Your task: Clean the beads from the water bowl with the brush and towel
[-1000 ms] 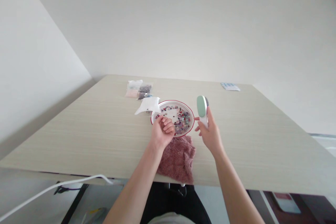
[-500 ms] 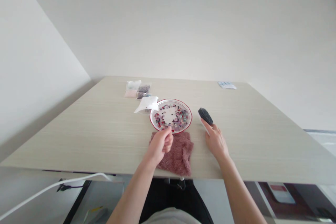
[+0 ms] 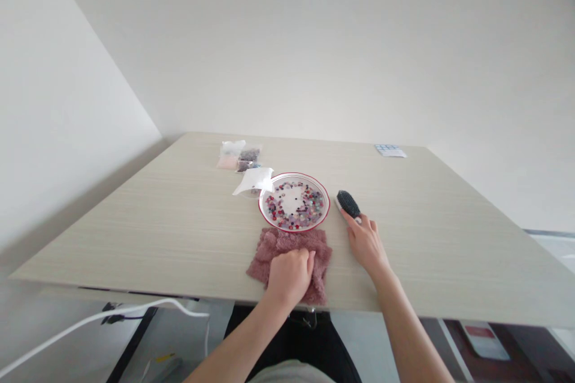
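My left hand [image 3: 291,275], closed with its knuckles up, rests over a dusty-pink plush cloth [image 3: 260,260] at the table's front. Its fingertips are hidden, so I cannot make out what is in them. Just beyond the cloth stands a white plate [image 3: 326,203] with a red rim, full of many small coloured beads [image 3: 309,212]. To the plate's right, my right hand [image 3: 367,242] is closed around the handle of a brush [image 3: 348,203]. The brush has a white edge and dark bristles facing up.
A white packet [image 3: 255,179] overlaps the plate's left rim. Behind it lie clear bags [image 3: 248,157] of dark bits and a pale pink bag [image 3: 229,158]. A blue-and-white card [image 3: 390,150] lies at the far right. A white cable [image 3: 135,306] hangs below the table's front edge.
My left hand has moved from the plate's near rim back and right onto the cloth, turning knuckles up. The brush in my right hand has shifted slightly, its bristles now facing more upward.
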`<action>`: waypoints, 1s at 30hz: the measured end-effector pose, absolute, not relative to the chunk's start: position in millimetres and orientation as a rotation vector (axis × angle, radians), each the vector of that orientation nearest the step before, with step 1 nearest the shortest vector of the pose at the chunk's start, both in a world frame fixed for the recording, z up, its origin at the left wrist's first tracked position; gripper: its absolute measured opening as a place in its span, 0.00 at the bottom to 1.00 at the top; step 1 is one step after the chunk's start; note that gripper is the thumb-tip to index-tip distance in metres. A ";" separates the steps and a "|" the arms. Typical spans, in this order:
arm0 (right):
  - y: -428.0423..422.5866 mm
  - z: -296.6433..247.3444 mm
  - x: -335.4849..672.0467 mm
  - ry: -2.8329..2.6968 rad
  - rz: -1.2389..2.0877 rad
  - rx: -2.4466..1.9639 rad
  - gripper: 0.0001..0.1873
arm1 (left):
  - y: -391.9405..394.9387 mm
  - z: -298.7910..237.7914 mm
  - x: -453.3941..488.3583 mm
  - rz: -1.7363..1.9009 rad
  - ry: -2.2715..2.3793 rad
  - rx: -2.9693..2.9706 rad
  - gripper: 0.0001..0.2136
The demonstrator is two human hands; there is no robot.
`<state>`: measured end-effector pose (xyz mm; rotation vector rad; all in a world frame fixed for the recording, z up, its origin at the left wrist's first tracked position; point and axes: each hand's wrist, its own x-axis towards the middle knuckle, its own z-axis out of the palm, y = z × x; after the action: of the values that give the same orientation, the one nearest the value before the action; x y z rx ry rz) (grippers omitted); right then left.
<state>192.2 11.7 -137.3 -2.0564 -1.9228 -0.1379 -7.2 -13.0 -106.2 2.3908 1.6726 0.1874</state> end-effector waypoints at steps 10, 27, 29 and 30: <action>9.4 -134.8 187.0 -1.953 -0.154 -2.165 0.29 | -18.9 -109.9 -4.7 0.184 1.656 2.465 0.21; -23.1 -106.5 146.1 -1.803 -0.004 -2.009 0.15 | -17.7 -96.2 -2.0 0.056 1.644 2.374 0.20; -25.0 -108.5 139.8 -1.864 0.248 -1.963 0.15 | -19.2 -97.0 -2.1 0.087 1.661 2.352 0.19; -25.4 -109.3 136.7 -1.842 0.384 -1.934 0.14 | -20.0 -97.9 -2.3 0.112 1.669 2.346 0.20</action>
<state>136.7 -25.4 -109.3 -1.9341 -1.8425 0.3844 -2.3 -20.0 -97.9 2.3458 1.6686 0.1117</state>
